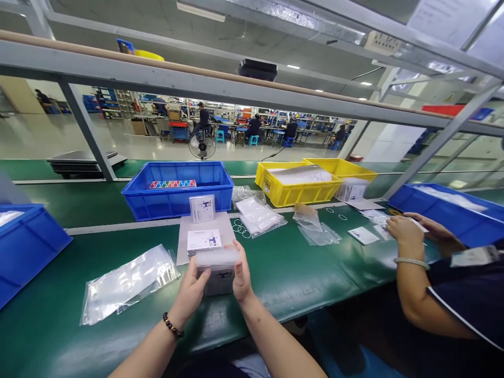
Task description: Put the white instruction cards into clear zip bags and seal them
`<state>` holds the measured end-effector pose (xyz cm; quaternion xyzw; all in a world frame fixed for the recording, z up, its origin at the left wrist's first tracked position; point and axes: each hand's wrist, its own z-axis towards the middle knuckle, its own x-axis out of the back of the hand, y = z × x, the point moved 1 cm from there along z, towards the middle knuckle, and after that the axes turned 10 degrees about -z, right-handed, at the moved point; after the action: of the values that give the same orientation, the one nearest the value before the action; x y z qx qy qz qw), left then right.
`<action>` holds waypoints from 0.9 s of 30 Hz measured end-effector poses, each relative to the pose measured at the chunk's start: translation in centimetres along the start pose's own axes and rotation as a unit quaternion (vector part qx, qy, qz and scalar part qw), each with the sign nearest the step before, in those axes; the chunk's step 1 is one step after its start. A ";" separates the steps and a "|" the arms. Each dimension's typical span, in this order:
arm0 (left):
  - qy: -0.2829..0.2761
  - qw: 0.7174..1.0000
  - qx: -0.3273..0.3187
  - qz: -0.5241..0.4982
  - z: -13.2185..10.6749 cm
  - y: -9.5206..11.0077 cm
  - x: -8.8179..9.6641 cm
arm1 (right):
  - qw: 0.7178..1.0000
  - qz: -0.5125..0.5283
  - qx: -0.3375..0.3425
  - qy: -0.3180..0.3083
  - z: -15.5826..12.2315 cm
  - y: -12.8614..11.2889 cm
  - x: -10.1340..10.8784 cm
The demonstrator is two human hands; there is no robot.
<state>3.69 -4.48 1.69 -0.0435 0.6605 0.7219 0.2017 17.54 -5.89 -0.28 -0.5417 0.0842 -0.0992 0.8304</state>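
Note:
Between both hands, just above the table's front part, is a stack of plastic-sleeved cards (pixel 219 282) with a dark printed mark on its face. My left hand (pixel 190 291) grips its left side, the thumb lying on the front. On the opposite side my right hand (pixel 242 275) closes around the edge. Directly behind lies a pile of white printed cards (pixel 205 239) on a grey cardboard sheet (pixel 183 241). Another bundle of cards (pixel 202 209) stands upright against the blue bin (pixel 179 202).
Clear plastic bags (pixel 129 283) lie at left. White rings (pixel 241 229) and a bagged pack (pixel 260 215) lie behind my right hand. Yellow bins (pixel 299 194) stand farther back. At right, a co-worker's hands (pixel 407 231) handle cards beside another blue bin (pixel 444 210).

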 end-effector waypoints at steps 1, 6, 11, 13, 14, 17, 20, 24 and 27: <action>0.008 1.000 0.000 0.005 0.1 0.1 0.1 | 1.000 0.002 0.001 0.003 0.1 -0.2 0.1; 0.005 1.000 0.008 0.017 0.1 1.2 -0.3 | 0.996 -0.039 -0.021 -0.075 -0.5 -0.6 1.4; -0.023 0.998 0.051 -0.031 -0.2 1.6 -1.5 | 0.974 -0.123 -0.121 -0.145 -2.2 2.2 2.2; -0.029 0.998 0.045 -0.030 -0.3 2.0 -1.7 | 0.972 -0.142 -0.120 -0.145 -2.2 2.7 2.3; -0.037 0.998 0.035 -0.024 -0.3 2.4 -1.8 | 0.972 -0.153 -0.105 -0.143 -1.9 2.6 2.4; -0.065 0.998 -0.007 0.010 0.6 4.8 -2.0 | 0.971 -0.192 -0.035 -0.141 0.9 0.9 2.5; -0.052 0.996 -0.059 0.033 3.4 7.8 -2.2 | 0.964 -0.231 0.020 -0.131 6.4 -1.1 1.8; -0.012 0.996 -0.080 -0.030 9.8 9.4 -1.6 | 0.962 -0.235 0.024 -0.138 14.3 -0.5 -0.1; 0.024 0.995 -0.057 -0.080 14.7 7.9 0.0 | 0.961 -0.237 0.009 -0.144 18.1 2.2 -1.8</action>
<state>3.94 9.40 10.94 -0.1241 0.6176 0.7386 0.2401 20.49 11.44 4.96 -0.5474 -0.1684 -0.2150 0.7910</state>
